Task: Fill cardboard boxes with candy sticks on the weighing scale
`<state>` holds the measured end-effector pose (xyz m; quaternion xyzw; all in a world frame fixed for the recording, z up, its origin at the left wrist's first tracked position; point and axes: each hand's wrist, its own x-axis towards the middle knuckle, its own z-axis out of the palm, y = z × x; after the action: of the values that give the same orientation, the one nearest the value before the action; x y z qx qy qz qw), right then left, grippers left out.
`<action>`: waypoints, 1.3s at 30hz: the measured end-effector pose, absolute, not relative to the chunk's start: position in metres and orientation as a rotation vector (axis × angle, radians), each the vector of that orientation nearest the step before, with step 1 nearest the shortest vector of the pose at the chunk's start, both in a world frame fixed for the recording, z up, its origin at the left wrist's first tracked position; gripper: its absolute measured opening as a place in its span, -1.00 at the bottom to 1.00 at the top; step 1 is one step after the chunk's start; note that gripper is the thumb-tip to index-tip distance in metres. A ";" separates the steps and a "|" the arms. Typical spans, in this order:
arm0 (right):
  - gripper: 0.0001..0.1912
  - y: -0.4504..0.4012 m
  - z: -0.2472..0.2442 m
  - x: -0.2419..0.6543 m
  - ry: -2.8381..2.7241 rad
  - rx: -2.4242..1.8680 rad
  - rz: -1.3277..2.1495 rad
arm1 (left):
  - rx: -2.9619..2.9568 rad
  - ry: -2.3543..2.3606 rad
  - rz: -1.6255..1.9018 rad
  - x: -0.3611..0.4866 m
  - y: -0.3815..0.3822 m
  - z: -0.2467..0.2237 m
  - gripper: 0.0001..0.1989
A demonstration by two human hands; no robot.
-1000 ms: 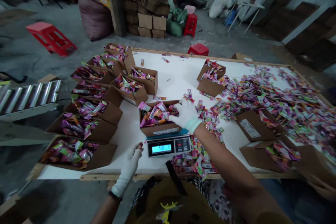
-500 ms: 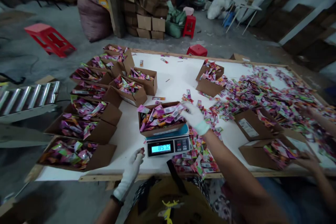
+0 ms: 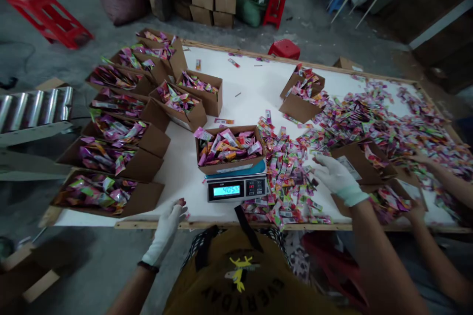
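Observation:
A small open carton [image 3: 231, 164] filled with pink, purple and orange sachets [image 3: 229, 143] rests on a digital scale [image 3: 236, 188] with a lit display. My right hand [image 3: 334, 174], in a white glove, hovers over loose sachets [image 3: 286, 157] to the right of the scale, beside another carton. Its fingers are apart, and I see nothing in them. My left hand [image 3: 168, 226], in a white glove with bare fingertips showing, hangs at the table's front edge left of the scale. Its fingers are loosely stretched and empty.
Several filled cartons [image 3: 148, 194] line the table's left side. A large sachet heap [image 3: 369, 118] spreads across the right, around a tilted carton [image 3: 301, 108]. At right, another person's hand [image 3: 416, 211] is at a carton [image 3: 384, 197]. A roller conveyor [image 3: 35, 110] stands left.
My right hand has moved right, from the carton on the scale to the loose sachets. The sachets beneath it now lie in the carton. The scale's reading has changed. My view has tilted down.

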<state>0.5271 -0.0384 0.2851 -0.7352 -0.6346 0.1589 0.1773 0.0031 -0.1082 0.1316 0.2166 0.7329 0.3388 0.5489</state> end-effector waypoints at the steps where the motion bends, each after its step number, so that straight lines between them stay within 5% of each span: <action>1: -0.65 -0.033 0.289 0.515 -1.792 -2.004 0.460 | 0.522 1.734 0.807 0.002 -0.107 0.133 -0.31; 9: -0.76 0.052 0.334 0.358 -2.022 -1.354 0.522 | 0.677 1.736 0.749 0.013 -0.097 0.130 -0.28; 14: -0.71 0.078 0.349 0.307 -2.332 -1.537 0.488 | 0.811 1.831 0.675 -0.001 -0.105 0.122 -0.39; 19: -0.64 0.100 0.331 0.292 -2.510 -1.912 0.620 | 0.864 1.872 0.661 -0.008 -0.110 0.123 -0.48; 25: -0.78 0.096 0.295 0.290 -2.159 -1.554 0.789 | 0.956 1.830 0.687 0.003 -0.088 0.124 -0.36; 34: -0.72 0.040 0.346 0.406 -1.481 -1.428 0.568 | 0.815 1.855 0.593 -0.016 -0.104 0.094 -0.30; 39: -0.75 0.044 0.352 0.379 -1.638 -1.429 0.462 | 0.809 1.825 0.580 -0.005 -0.104 0.090 -0.37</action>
<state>0.3785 0.0438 0.3521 -0.5762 -0.6607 0.1863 0.4436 -0.0046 -0.1038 0.0899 0.3355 0.7569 0.2405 0.5067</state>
